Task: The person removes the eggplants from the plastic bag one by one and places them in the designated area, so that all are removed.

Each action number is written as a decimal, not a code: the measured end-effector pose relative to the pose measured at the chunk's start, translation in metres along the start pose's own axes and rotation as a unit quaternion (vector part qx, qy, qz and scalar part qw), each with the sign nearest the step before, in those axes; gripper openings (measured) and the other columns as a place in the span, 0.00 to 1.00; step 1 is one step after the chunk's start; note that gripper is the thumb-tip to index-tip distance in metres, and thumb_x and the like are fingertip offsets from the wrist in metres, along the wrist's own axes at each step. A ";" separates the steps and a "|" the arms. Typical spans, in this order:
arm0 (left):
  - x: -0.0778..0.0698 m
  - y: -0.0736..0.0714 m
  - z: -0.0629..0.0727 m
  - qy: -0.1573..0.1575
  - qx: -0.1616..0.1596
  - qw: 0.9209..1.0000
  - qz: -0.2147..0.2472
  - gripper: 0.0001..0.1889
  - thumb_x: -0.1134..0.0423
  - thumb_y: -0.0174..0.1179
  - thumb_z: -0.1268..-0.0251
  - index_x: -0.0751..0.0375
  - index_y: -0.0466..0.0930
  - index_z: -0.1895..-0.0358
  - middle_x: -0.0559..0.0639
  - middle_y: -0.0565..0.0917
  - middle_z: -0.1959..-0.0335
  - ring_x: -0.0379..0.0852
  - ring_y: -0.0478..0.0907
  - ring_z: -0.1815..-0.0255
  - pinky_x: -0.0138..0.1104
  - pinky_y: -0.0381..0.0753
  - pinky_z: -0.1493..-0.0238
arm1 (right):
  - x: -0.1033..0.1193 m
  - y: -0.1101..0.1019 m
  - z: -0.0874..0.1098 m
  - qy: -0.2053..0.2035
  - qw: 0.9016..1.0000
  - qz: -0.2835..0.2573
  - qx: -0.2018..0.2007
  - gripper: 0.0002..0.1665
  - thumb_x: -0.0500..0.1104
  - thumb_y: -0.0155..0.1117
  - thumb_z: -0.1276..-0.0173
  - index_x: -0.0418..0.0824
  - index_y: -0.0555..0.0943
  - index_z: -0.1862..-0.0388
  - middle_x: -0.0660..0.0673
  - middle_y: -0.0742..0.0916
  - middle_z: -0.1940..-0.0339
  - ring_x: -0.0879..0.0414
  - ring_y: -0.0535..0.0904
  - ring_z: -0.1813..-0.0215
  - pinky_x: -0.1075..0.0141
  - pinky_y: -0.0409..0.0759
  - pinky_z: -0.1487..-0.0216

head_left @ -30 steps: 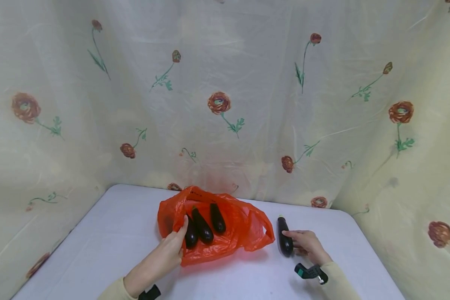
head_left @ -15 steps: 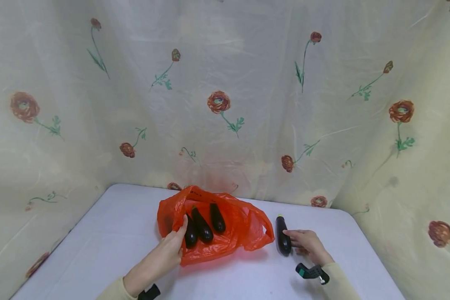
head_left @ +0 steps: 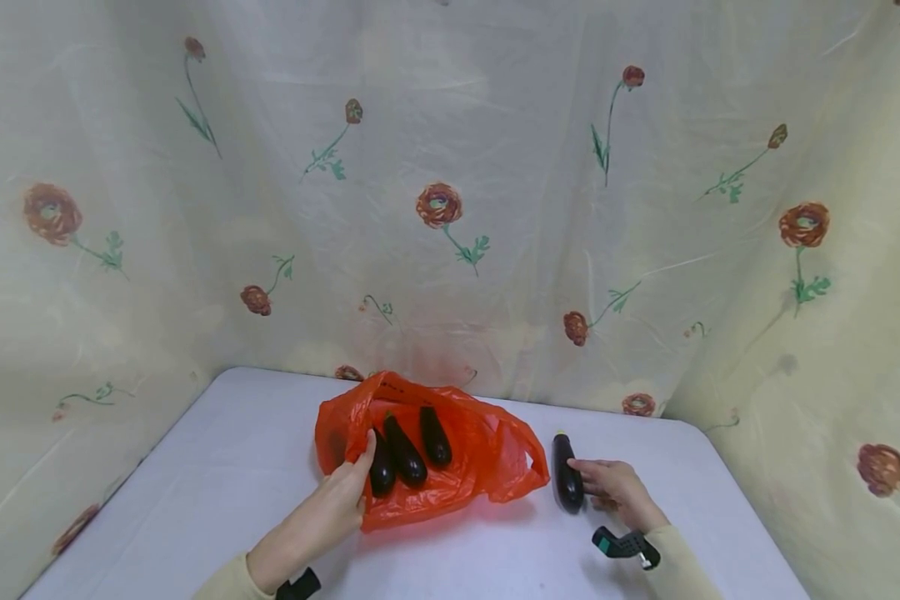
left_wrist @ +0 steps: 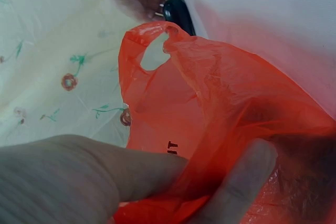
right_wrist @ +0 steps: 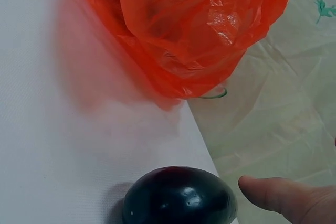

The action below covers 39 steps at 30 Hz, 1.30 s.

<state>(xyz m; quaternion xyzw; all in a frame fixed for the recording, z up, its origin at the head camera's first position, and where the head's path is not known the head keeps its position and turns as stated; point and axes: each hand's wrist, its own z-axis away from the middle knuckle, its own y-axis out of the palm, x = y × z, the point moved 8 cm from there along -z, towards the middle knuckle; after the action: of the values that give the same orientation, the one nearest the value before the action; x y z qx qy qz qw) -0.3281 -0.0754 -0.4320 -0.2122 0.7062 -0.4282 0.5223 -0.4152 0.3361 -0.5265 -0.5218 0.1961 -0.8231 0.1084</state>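
My left hand (head_left: 339, 498) pinches the near left edge of a red plastic bag (head_left: 468, 483), holding its mouth apart. In the left wrist view, thumb and finger press the thin film between them. Three dark eggplants (head_left: 403, 454) lie in the bag's opening, the leftmost partly behind my fingers. To the right, another eggplant (head_left: 567, 473) lies on the table, its stem end pointing away. My right hand (head_left: 617, 487) is at its right side, one fingertip overlapping its upper surface, the other digits loosely bent. The right wrist view shows this eggplant's glossy end (right_wrist: 181, 198) with a digit beside it.
The white table (head_left: 487, 558) has rounded far corners. A flowered curtain (head_left: 450, 250) hangs behind it and along its sides. The bag's handle loop (head_left: 531, 462) spreads rightward, close to the single eggplant. Each wrist carries a black camera mount (head_left: 625, 547).
The single eggplant has shifted slightly leftward, with my right hand staying beside it. My left hand and the bag have kept their places.
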 end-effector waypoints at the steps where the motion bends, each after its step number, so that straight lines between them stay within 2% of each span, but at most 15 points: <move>1: 0.000 0.000 0.000 0.000 0.000 1.000 0.000 0.46 0.83 0.55 0.45 0.71 0.38 0.24 0.47 0.67 0.79 0.42 0.63 0.79 0.28 0.69 0.76 | 0.001 -0.001 0.001 -0.003 1.000 -0.002 0.001 0.49 0.61 0.68 0.41 0.25 0.68 0.36 0.29 0.78 0.40 0.38 0.77 0.44 0.61 0.77 0.57; 7: 0.000 -0.001 -0.001 -0.004 0.002 1.000 0.005 0.46 0.82 0.55 0.45 0.72 0.39 0.24 0.47 0.68 0.78 0.42 0.64 0.78 0.28 0.69 0.75 | 0.008 -0.005 0.005 -0.032 0.999 -0.019 0.008 0.41 0.57 0.64 0.36 0.26 0.71 0.36 0.30 0.82 0.45 0.48 0.82 0.53 0.63 0.79 0.61; 9: 0.000 0.000 -0.001 -0.007 0.005 1.000 0.007 0.46 0.82 0.55 0.44 0.72 0.40 0.24 0.47 0.68 0.78 0.42 0.64 0.78 0.28 0.69 0.76 | 0.010 -0.007 0.006 -0.030 0.999 -0.030 0.009 0.40 0.56 0.63 0.34 0.26 0.70 0.36 0.29 0.81 0.44 0.49 0.82 0.54 0.64 0.80 0.60; 12: 0.000 0.000 -0.001 -0.005 0.006 1.000 0.008 0.45 0.83 0.55 0.45 0.72 0.40 0.25 0.47 0.68 0.78 0.42 0.65 0.79 0.27 0.69 0.77 | 0.011 -0.009 0.007 -0.021 0.999 -0.045 0.009 0.44 0.57 0.63 0.35 0.24 0.66 0.34 0.26 0.77 0.39 0.42 0.80 0.48 0.61 0.82 0.56; 17: -0.001 0.000 0.000 0.003 0.000 1.000 0.002 0.45 0.83 0.55 0.45 0.74 0.41 0.25 0.47 0.68 0.78 0.43 0.65 0.78 0.28 0.69 0.75 | 0.016 -0.014 0.011 -0.021 0.997 -0.072 0.017 0.51 0.58 0.63 0.35 0.21 0.58 0.31 0.24 0.68 0.32 0.35 0.70 0.34 0.56 0.80 0.46; 20: -0.001 0.000 0.001 0.007 -0.002 1.000 0.000 0.45 0.83 0.55 0.45 0.74 0.41 0.25 0.47 0.68 0.78 0.43 0.65 0.77 0.29 0.70 0.75 | 0.020 -0.016 0.013 -0.029 0.996 -0.083 0.021 0.50 0.58 0.61 0.34 0.21 0.58 0.30 0.24 0.67 0.31 0.35 0.70 0.34 0.55 0.79 0.44; 26: 0.000 0.000 0.000 0.003 0.006 1.000 0.001 0.44 0.82 0.55 0.44 0.74 0.41 0.25 0.47 0.68 0.78 0.42 0.64 0.77 0.28 0.69 0.75 | 0.027 -0.021 0.020 -0.037 0.994 -0.100 0.024 0.47 0.56 0.60 0.32 0.24 0.58 0.30 0.25 0.68 0.32 0.38 0.73 0.36 0.58 0.80 0.46; 33: -0.001 -0.001 0.000 0.006 0.005 1.000 0.001 0.45 0.83 0.55 0.45 0.74 0.39 0.25 0.47 0.68 0.79 0.42 0.64 0.78 0.29 0.69 0.75 | 0.044 -0.017 0.029 -0.053 0.994 -0.085 0.034 0.54 0.64 0.62 0.37 0.26 0.57 0.28 0.26 0.67 0.30 0.34 0.67 0.32 0.53 0.76 0.40; 39: -0.001 0.000 0.000 0.000 0.009 1.000 0.007 0.45 0.83 0.55 0.45 0.73 0.40 0.25 0.48 0.67 0.79 0.42 0.63 0.79 0.28 0.67 0.77 | 0.057 -0.011 0.041 -0.064 0.994 -0.078 0.044 0.56 0.66 0.61 0.38 0.27 0.58 0.28 0.26 0.67 0.30 0.34 0.66 0.31 0.49 0.71 0.36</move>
<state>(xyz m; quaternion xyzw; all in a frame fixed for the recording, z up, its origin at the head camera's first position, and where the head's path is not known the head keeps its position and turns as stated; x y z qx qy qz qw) -0.3273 -0.0746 -0.4311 -0.2030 0.7036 -0.4308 0.5274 -0.4023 0.3157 -0.4592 -0.5821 0.1110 -0.8016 0.0787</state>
